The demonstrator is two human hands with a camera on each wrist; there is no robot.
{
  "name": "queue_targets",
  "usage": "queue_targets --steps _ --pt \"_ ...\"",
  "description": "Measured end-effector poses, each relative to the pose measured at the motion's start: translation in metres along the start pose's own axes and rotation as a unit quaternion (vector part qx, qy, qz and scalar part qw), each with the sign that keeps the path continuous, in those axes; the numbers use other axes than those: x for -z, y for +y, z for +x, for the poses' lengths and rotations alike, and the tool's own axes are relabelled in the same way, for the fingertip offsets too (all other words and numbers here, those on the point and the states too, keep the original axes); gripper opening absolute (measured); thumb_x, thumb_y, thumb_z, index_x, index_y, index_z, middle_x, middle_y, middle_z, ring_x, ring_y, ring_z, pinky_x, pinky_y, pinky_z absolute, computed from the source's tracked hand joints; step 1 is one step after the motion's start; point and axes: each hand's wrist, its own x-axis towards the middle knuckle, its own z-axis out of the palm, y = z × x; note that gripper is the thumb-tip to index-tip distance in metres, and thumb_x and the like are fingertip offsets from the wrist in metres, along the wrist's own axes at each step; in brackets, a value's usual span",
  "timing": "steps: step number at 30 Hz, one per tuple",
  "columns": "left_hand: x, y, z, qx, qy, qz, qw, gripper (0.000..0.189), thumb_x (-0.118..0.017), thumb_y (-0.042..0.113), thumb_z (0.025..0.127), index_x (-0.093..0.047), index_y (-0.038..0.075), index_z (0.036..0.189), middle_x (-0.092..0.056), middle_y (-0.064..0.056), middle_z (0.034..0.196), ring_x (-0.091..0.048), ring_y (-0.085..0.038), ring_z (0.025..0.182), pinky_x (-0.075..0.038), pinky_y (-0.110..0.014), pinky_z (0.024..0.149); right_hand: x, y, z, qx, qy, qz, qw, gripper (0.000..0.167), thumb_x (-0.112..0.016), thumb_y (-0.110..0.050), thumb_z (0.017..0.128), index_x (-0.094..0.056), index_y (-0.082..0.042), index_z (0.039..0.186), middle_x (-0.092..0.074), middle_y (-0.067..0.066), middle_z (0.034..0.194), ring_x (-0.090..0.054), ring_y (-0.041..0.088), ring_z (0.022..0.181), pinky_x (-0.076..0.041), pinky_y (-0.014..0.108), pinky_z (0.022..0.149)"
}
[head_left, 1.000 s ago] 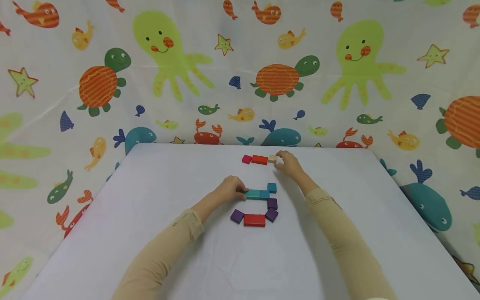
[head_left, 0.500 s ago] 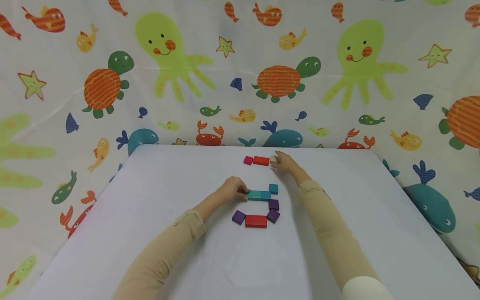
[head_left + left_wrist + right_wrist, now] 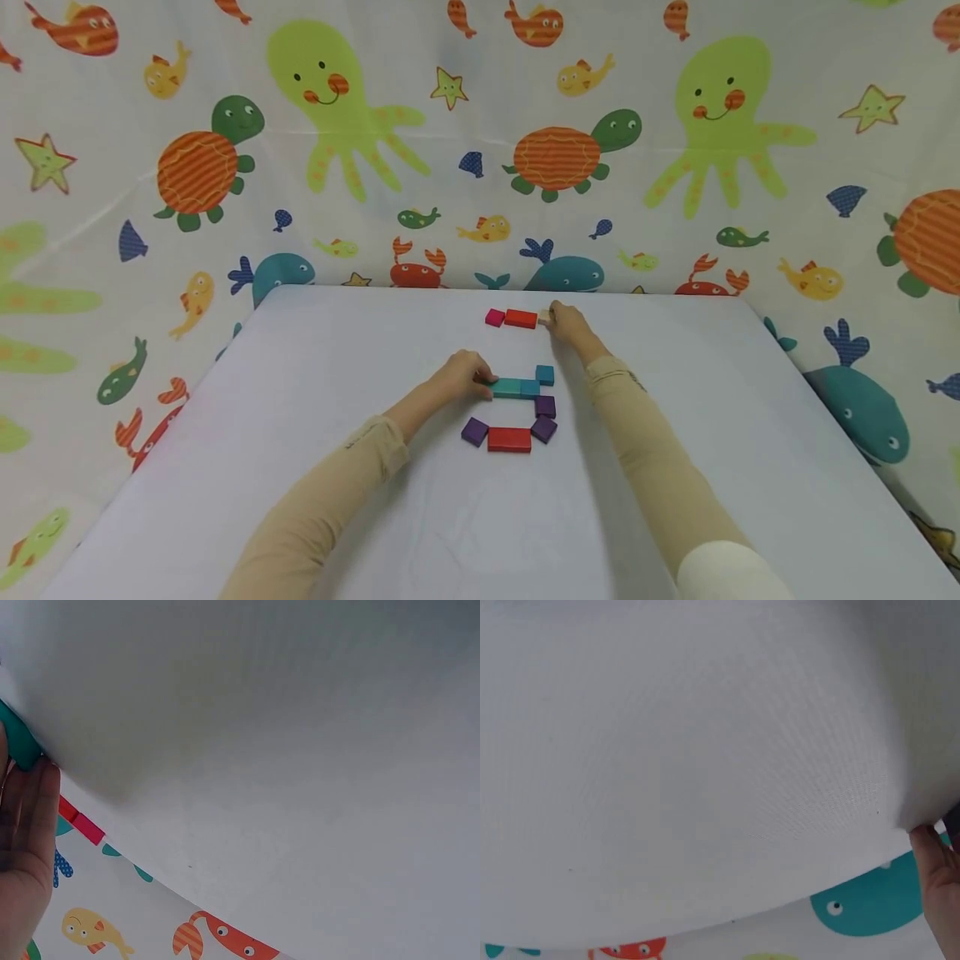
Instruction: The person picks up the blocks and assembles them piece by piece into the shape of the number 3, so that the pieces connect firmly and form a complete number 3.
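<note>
In the head view my left hand (image 3: 459,377) pinches the left end of a teal block (image 3: 506,387), which lies on the table against a blue block (image 3: 529,388). The left wrist view shows the teal block (image 3: 21,739) between thumb and fingers. Farther back, my right hand (image 3: 572,323) holds the right side of a small cream block (image 3: 543,317), covering part of it with its fingers. That block ends a row with a long orange-red block (image 3: 521,318) and a pink block (image 3: 495,317). In the right wrist view the right hand (image 3: 939,874) shows only at the edge.
Another blue block (image 3: 545,375) stands behind the teal row's right end. Nearer me, purple blocks (image 3: 545,407) and a red block (image 3: 509,439) form a curve on the white table (image 3: 337,350). A sea-animal curtain (image 3: 480,92) hangs behind the table's far edge.
My right hand has shifted slightly left, closing in on the cream block; a whitish piece seen at its fingertips earlier no longer shows. The left hand stays at the teal block.
</note>
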Motion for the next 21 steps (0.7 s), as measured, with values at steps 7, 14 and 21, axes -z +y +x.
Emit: queue_targets --steps 7,14,21 --pt "-0.001 0.003 0.000 -0.003 0.001 0.003 1.0000 0.029 -0.077 0.013 0.077 -0.072 0.005 0.105 -0.072 -0.008 0.100 -0.061 -0.016 0.089 -0.052 -0.028 0.084 -0.003 0.013 0.000 -0.011 0.010 0.014 0.9998 0.036 -0.059 -0.031 0.092 -0.049 -0.002 0.111 -0.058 0.016 0.100 -0.051 0.026 0.085 -0.047 0.036 0.079" --pt "0.000 0.005 -0.003 -0.001 0.001 0.007 1.0000 0.030 -0.076 0.013 0.077 -0.072 0.005 0.105 -0.072 -0.009 0.102 -0.061 -0.017 0.091 -0.052 -0.028 0.085 -0.013 0.032 0.010 0.015 0.050 0.004 0.9986 0.042 -0.059 -0.039 0.091 -0.054 0.000 0.104 -0.058 0.013 0.091 -0.050 0.022 0.078 -0.047 0.033 0.073" --pt "0.002 0.005 -0.005 -0.004 0.009 0.004 0.9999 0.029 -0.076 0.013 0.077 -0.072 0.004 0.105 -0.072 -0.009 0.101 -0.062 -0.017 0.090 -0.052 -0.029 0.085 -0.021 0.049 0.026 0.037 0.036 0.021 0.9984 0.050 -0.066 -0.044 0.085 -0.059 0.000 0.106 -0.062 0.014 0.096 -0.053 0.023 0.080 -0.048 0.036 0.073"
